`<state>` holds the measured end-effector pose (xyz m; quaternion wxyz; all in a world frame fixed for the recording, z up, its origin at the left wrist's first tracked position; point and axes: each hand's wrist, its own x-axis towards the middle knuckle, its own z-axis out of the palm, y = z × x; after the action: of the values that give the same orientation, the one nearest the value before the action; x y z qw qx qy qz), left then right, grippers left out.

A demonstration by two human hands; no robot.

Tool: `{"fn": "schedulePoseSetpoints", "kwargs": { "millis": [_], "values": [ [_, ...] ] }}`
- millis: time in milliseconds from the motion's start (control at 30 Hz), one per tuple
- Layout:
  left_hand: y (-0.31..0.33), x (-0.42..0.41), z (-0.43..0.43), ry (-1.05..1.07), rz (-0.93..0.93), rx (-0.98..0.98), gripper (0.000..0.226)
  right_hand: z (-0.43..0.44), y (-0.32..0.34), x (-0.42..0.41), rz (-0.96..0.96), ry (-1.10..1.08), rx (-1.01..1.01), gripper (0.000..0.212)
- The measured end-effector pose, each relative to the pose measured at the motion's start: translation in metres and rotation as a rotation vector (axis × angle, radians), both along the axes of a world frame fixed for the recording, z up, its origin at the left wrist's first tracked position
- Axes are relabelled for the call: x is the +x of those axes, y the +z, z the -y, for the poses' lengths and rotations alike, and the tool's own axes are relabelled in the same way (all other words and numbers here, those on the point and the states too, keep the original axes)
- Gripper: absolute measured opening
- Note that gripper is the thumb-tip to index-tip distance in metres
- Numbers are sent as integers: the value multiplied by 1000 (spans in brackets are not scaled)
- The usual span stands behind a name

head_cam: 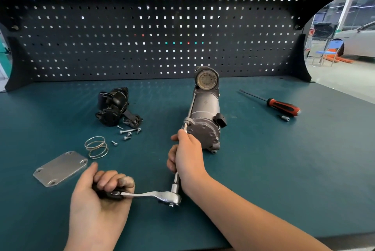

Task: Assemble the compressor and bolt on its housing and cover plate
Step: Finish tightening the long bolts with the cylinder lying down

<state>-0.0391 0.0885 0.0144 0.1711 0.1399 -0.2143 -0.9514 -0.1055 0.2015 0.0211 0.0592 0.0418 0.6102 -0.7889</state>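
Observation:
The grey compressor body [205, 112] lies lengthwise on the green bench, its round open end facing the pegboard. A long bolt runs along its left side. My left hand [101, 196] grips the black handle of a chrome ratchet [160, 196]. My right hand [186, 155] is wrapped around the ratchet's extension bar, whose tip sits on the bolt head [185, 125] at the compressor's near end. The black housing [115, 106] stands apart at the left. The flat grey cover plate [60, 168] lies at the near left.
Loose bolts [127, 132] and a wire spring [96, 147] lie between the housing and the cover plate. A red and black screwdriver [282, 105] and a small socket [285, 118] rest at the right. A dark pegboard [154, 33] backs the bench.

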Motion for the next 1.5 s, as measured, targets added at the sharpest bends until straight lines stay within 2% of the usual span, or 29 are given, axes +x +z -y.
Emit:
{"fn": "schedulePoseSetpoints", "kwargs": {
  "millis": [100,233,333,433,533,767,833,933,1033,1267,1400,1500],
  "values": [
    [1,1,-1,5,13,26,32,-2,2,-1,11,16,-36,23],
    [3,2,-1,29,15,60,34,-4,7,-2,80,90,-223,24],
    [5,6,-5,36,-1,51,33,-6,5,-2,104,116,-279,26],
    [10,8,-9,56,-63,-38,34,-7,2,-2,110,134,-289,30],
    [17,8,-10,88,-117,-109,49,-6,1,-2,125,144,-366,33],
    [48,0,-18,104,-261,-323,46,-5,10,-2,175,169,-561,37],
    [51,-5,-12,79,-256,-306,46,-4,13,-2,190,137,-533,36],
    [45,-10,0,57,-216,-110,43,-2,21,-5,228,109,-396,33],
    [30,-12,10,36,-184,2,23,-2,31,-8,285,118,-362,30],
    [36,-4,8,-10,-296,-394,25,-5,27,-7,304,203,-284,28],
    [39,-3,10,-35,-310,-391,29,-2,24,-5,268,178,-279,24],
    [42,-4,13,-74,-362,-469,31,-2,23,-4,247,162,-315,26]
  ]
}}
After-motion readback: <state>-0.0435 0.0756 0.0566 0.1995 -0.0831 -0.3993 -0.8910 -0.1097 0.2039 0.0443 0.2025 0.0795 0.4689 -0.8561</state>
